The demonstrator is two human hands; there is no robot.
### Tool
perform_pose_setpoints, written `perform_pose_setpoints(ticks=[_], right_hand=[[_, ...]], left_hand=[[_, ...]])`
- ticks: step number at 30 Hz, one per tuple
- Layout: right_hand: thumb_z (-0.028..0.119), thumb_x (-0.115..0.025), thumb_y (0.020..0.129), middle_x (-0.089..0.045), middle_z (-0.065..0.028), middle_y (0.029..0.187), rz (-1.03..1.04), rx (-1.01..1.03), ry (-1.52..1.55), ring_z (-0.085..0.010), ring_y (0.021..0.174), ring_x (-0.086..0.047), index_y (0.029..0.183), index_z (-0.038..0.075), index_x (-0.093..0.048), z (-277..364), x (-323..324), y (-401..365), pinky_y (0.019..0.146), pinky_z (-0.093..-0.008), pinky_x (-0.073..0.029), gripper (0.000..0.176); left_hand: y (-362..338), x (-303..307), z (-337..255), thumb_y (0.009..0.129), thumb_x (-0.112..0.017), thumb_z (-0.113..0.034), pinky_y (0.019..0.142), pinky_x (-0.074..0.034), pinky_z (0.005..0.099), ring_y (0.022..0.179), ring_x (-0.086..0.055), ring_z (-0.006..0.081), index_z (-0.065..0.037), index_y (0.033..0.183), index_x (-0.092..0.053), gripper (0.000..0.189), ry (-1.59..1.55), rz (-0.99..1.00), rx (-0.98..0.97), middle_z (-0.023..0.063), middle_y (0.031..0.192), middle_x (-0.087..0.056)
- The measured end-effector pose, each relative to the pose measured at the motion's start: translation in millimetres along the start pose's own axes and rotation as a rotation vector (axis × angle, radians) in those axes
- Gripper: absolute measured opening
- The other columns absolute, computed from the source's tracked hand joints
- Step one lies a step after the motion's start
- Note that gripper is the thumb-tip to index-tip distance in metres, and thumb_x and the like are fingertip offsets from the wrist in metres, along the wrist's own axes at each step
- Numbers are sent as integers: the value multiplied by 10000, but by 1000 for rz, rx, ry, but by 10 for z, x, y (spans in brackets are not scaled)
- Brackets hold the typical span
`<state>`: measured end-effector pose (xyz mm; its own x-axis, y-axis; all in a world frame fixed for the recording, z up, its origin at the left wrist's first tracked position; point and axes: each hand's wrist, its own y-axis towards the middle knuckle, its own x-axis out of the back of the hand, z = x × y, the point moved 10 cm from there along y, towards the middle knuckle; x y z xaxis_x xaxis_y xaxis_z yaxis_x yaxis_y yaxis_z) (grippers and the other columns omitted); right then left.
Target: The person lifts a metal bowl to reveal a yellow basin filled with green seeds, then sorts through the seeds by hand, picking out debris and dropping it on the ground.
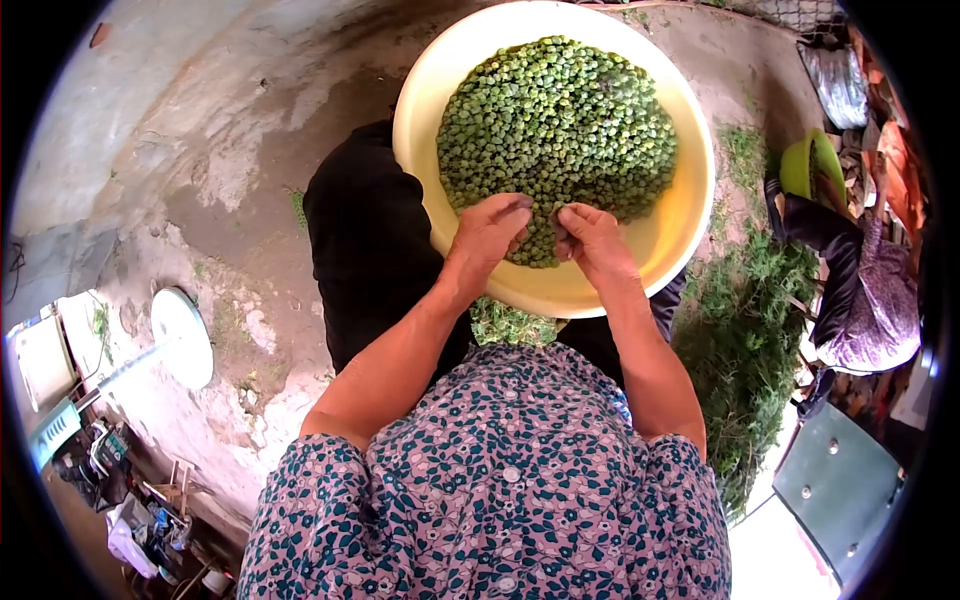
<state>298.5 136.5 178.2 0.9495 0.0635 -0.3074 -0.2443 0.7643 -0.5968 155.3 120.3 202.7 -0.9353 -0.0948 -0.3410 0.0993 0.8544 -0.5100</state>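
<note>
A large pale yellow basin (694, 130) rests at my lap and holds a heap of small round green pods or berries (560, 125). Over the near edge of the heap, my left hand (490, 235) is closed, its thumb and fingers pinched together and pointing inward. Facing it a short gap away, my right hand (593, 240) is also closed in a pinch, with a small greenish bit showing at its fingertips. Dark stains mark the fingertips of both hands. I cannot tell what the left fingers hold.
On the right, another person in a patterned purple top (880, 290) sits by a lime-green basin (812, 165). Cut green plants (745, 340) lie in a pile between us. A round white disc on a pole (183, 338) stands at left, with clutter (140, 530) below.
</note>
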Motion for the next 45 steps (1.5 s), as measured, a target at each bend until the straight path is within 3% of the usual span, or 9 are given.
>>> perform_pose_setpoints(ticks=[6,11,13,19,23,30,38,40,45], right_hand=[[197,-616,843,-551,2,594,-17,56,-503,-55,486,-479,808,9,-628,122,-360,-289,463,-203,-399,192],[172,-609,842,-556,-9,601,-41,-42,-460,-70,488,-503,821,7,-626,-149,-148,-218,462,-213,-421,167],[150,-605,842,-558,-19,604,-99,-52,-450,-82,490,-517,822,8,-624,-179,21,-160,459,-219,-432,144],[35,-522,858,-593,-96,701,-669,-197,-22,-166,499,-557,974,-10,-572,-309,1105,147,429,-293,-474,133],[8,-572,828,-546,-98,668,-741,-178,37,-192,472,-522,859,-1,-516,-394,1242,340,395,-313,-427,64],[-8,-675,755,-471,-69,574,-882,-86,86,-186,422,-462,672,44,-434,-363,1192,388,359,-310,-355,260],[30,-663,789,-546,-84,605,-814,-113,67,-174,437,-503,714,15,-548,-403,1238,361,356,-294,-381,138],[45,-663,795,-560,-86,612,-807,-138,86,-173,446,-519,732,7,-569,-406,1210,302,357,-293,-396,120],[91,-669,802,-586,-64,660,-651,-85,113,-165,482,-554,805,6,-593,-275,1041,277,401,-287,-461,114]], left_hand=[[0,-87,56,832,-602,-105,587,-415,215,651,-518,82,-2,939,-623,150,52,182,-4,20,757,-598],[51,-14,185,791,-610,-58,584,-416,223,637,-515,92,6,888,-632,118,58,159,12,27,728,-595],[30,-11,37,766,-604,-40,604,-427,232,666,-528,100,1,871,-640,119,515,87,-173,22,730,-598],[49,-77,154,768,-589,-59,615,-415,223,685,-515,86,9,880,-638,141,581,141,-183,12,732,-589],[-2,-119,198,780,-574,-58,614,-410,221,682,-501,75,10,882,-634,137,512,152,-111,2,728,-579],[-18,-176,252,793,-574,-53,615,-413,212,684,-499,63,13,895,-635,136,496,155,-127,-3,733,-580],[-8,-199,221,800,-575,-54,624,-418,209,690,-503,67,11,906,-632,137,520,168,-144,-1,738,-584],[-10,-185,191,771,-574,-124,665,-465,301,713,-607,201,-6,894,-639,183,564,151,-153,122,770,-640],[-9,-170,167,812,-550,-82,625,-411,213,695,-501,73,18,915,-617,158,443,172,-102,1,740,-574]])
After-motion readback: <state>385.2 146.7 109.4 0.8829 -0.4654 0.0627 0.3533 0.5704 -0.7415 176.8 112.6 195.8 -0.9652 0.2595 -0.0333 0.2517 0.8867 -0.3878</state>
